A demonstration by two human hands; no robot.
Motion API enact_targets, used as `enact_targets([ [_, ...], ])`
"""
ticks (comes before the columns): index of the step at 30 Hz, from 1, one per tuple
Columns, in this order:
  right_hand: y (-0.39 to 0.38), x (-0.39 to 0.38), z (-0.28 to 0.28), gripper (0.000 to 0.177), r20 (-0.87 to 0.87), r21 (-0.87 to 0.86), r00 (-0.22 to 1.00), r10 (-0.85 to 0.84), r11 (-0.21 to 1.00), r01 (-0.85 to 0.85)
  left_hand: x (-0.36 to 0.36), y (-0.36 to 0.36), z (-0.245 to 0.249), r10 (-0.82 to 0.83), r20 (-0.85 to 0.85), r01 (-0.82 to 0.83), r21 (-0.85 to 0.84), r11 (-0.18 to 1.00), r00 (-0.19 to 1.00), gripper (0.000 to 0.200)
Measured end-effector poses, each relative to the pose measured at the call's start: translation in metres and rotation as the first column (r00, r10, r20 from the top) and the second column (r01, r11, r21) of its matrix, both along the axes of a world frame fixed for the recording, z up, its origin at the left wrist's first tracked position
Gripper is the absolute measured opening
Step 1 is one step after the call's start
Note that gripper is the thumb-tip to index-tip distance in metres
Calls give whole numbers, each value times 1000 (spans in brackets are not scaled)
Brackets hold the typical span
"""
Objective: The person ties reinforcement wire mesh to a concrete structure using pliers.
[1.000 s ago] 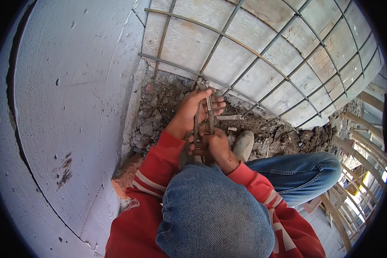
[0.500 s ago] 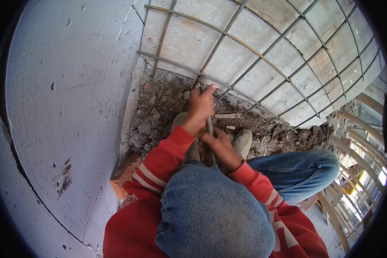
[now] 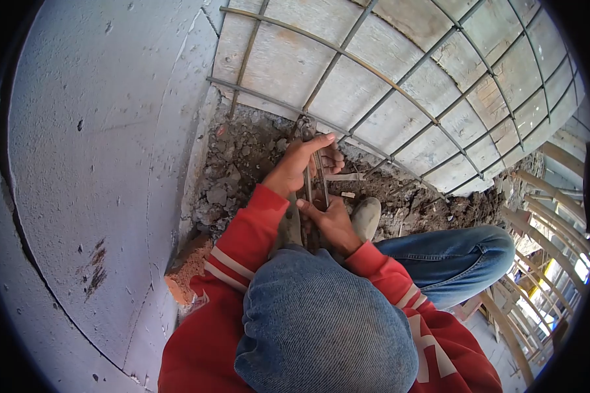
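Note:
A long-handled metal tool (image 3: pixel 323 182), perhaps pincers, has its head against the rebar grid (image 3: pixel 339 134) near its lower edge. Its two handles run down toward my knees, spread a little apart. My left hand (image 3: pixel 295 164) is at the upper part of the tool, thumb stretched across the handles, several fingers curled beyond them. Lower down, my right hand (image 3: pixel 334 221) is closed around the handles, its thumb pointing left. The tool's jaws are too small to make out clearly.
A pale concrete wall (image 3: pixel 105 164) rises at the left, with a red brick (image 3: pixel 189 272) at its foot. Boards (image 3: pixel 387 59) stand behind the grid. Rubble (image 3: pixel 226 177) and soil surround my boots (image 3: pixel 367 217). Wooden poles (image 3: pixel 544 229) lean at the right.
The tool's handles now show apart, where only one was clear before. My left hand has opened somewhat and shifted slightly down and left. My right hand shows sharper, no longer blurred.

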State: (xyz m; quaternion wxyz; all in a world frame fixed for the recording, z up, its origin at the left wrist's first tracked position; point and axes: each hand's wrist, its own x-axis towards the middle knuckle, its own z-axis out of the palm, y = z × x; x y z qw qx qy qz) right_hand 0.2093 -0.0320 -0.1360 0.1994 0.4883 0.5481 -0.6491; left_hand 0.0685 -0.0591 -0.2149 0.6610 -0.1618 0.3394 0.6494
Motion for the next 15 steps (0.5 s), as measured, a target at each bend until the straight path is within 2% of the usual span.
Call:
enact_targets([
  [2,-8,0,-8,31,-38,-121,984,-173,978,167,-4,-5,-5,-15,36,9,171,985,999,25],
  [3,-10,0,-7,31,-39,-124,984,-171,978,165,-7,-6,-5,-14,35,8,168,986,999,25],
  [5,-14,-3,-4,30,58,-213,924,-377,900,381,-14,-8,-4,-150,-72,156,84,984,986,25],
  [6,-15,-7,-2,30,57,-218,924,-379,898,382,-16,-9,-6,-152,-75,158,79,984,985,25],
  [8,-16,-16,-1,30,117,-158,983,-144,974,161,-19,-10,-9,-209,-58,215,112,970,976,27],
  [9,-20,-19,-1,30,117,-157,982,-147,974,164,-18,-12,-8,-212,-57,217,113,970,976,27],
  [11,-29,-25,-2,27,100,-93,981,-169,980,178,-18,-15,-6,-107,107,80,228,970,989,31],
  [12,-31,-27,-3,27,99,-90,980,-171,980,180,-18,-16,-10,-109,106,82,232,969,988,31],
  [14,-34,-28,-5,31,105,-258,944,-313,908,330,-16,-17,-18,-113,219,17,400,916,969,31],
  [15,-34,-27,-5,31,106,-258,944,-313,908,330,-14,-18,-19,-114,220,17,400,916,969,31],
])
